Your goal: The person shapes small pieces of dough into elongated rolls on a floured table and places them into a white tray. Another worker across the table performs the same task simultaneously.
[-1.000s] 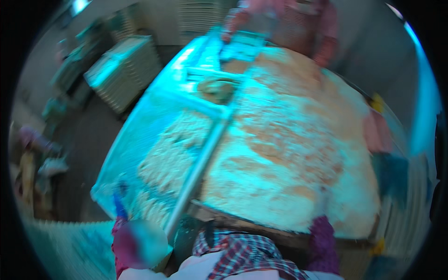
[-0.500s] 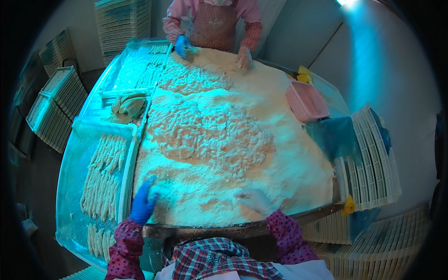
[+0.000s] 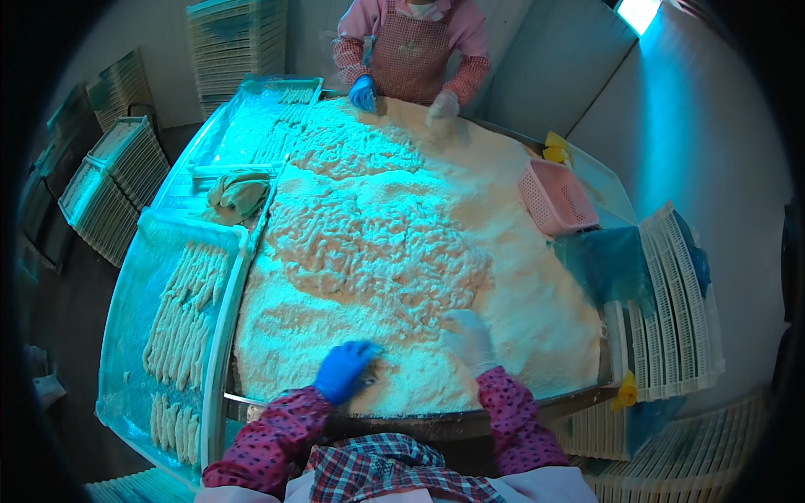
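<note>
My left hand (image 3: 344, 372), in a blue glove, rests low in a wide bed of pale crumbs (image 3: 545, 310), its fingers loosely bent and apart. A little to its right and higher, my right hand (image 3: 466, 339), in a pale glove, reaches to the near edge of a mass of coated strips (image 3: 377, 239); its fingertips are smeared and blend into the crumbs. At left, a plastic-lined tray (image 3: 126, 335) holds rows of coated sticks (image 3: 180, 310). A folded cloth (image 3: 235, 194) lies just beyond it.
A co-worker (image 3: 408, 59) across the table has both gloved hands at the crumbs. A pink basket (image 3: 555, 194) sits at the right rim, near stacked white racks (image 3: 671, 310) and blue plastic (image 3: 599, 264). More rack stacks (image 3: 113, 193) stand beyond the table's left side.
My left hand has moved right, deeper over the crumbs. My right hand has shifted up, toward the strips. The co-worker's hands remain at the far edge.
</note>
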The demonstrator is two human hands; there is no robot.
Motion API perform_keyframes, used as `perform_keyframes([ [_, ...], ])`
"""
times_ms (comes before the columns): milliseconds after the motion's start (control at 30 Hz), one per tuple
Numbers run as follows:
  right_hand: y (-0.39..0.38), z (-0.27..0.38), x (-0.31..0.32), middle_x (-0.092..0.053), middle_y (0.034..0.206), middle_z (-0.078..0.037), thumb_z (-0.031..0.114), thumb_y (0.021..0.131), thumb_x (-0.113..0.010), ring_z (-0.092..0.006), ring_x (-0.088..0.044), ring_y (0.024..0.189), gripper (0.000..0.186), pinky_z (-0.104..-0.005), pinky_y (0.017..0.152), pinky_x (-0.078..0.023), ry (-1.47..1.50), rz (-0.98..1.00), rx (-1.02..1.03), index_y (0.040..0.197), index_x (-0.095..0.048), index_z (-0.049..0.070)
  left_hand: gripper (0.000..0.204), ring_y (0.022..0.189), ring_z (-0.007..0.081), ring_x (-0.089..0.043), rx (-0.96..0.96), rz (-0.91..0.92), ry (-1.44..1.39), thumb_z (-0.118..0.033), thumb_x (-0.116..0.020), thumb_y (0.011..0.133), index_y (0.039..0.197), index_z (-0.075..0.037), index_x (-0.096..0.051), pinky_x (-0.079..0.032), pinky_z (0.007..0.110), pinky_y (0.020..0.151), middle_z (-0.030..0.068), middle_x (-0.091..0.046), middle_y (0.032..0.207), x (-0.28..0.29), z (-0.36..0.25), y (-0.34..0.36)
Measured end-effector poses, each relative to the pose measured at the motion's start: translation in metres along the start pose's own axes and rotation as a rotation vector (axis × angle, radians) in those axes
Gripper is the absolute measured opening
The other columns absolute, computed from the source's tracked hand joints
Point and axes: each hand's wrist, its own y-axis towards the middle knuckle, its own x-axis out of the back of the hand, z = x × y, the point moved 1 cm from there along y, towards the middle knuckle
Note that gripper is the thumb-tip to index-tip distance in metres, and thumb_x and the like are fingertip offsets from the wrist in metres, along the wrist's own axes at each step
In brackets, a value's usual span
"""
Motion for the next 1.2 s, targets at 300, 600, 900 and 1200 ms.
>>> perform_keyframes([
  [300, 0.009, 0.037, 0.002, -0.059, 0.095, -0.013, 0.022, 0.078, -0.065, -0.0297, -0.056, 0.091, 0.024, -0.0391, 0.076, -0.045, 0.09, 0.219, -0.116, 0.094, -0.058, 0.007, 0.023, 0.078, 0.0327, -0.059, 0.148, 0.172, 0.206, -0.025, -0.063, 0.08, 0.097, -0.011, -0.06, -0.049, 0.038, 0.069, 0.0123, -0.061, 0.088, -0.019, 0.019, -0.004],
  [600, -0.019, 0.174, -0.057, -0.034, 0.143, -0.013, 0.032, 0.095, -0.029, -0.033, -0.02, 0.137, 0.048, -0.0508, 0.11, -0.004, 0.274, -0.122, 0.263, 0.136, -0.04, 0.009, 0.059, 0.129, 0.0226, -0.033, 0.625, -0.296, -1.682, -0.037, -0.045, 0.094, 0.142, -0.008, -0.026, -0.029, 0.038, 0.105, 0.0128, -0.032, 0.143, -0.076, -0.01, -0.031],
  [900, -0.011, 0.169, -0.085, -0.042, 0.134, -0.021, 0.026, 0.091, -0.048, -0.0307, -0.036, 0.128, 0.05, -0.042, 0.106, -0.023, 0.72, -0.103, 0.062, 0.131, -0.042, -0.002, 0.05, 0.076, 0.0164, -0.055, 0.755, -0.352, -2.47, -0.051, -0.041, 0.092, 0.114, -0.007, -0.05, -0.046, 0.032, 0.07, 0.004, -0.058, 0.085, -0.024, 0.044, -0.058],
  [1200, -0.004, 0.051, -0.044, -0.053, 0.081, -0.012, 0.005, 0.069, -0.066, -0.0291, -0.052, 0.08, 0.023, -0.0408, 0.072, -0.042, -0.139, -0.055, -0.09, 0.088, -0.053, 0.004, 0.055, 0.087, 0.0172, -0.057, 0.933, -1.748, -1.045, -0.055, -0.039, 0.092, 0.123, -0.011, -0.05, -0.046, 0.034, 0.081, 0.0075, -0.06, 0.104, 0.214, 0.141, -0.267],
])
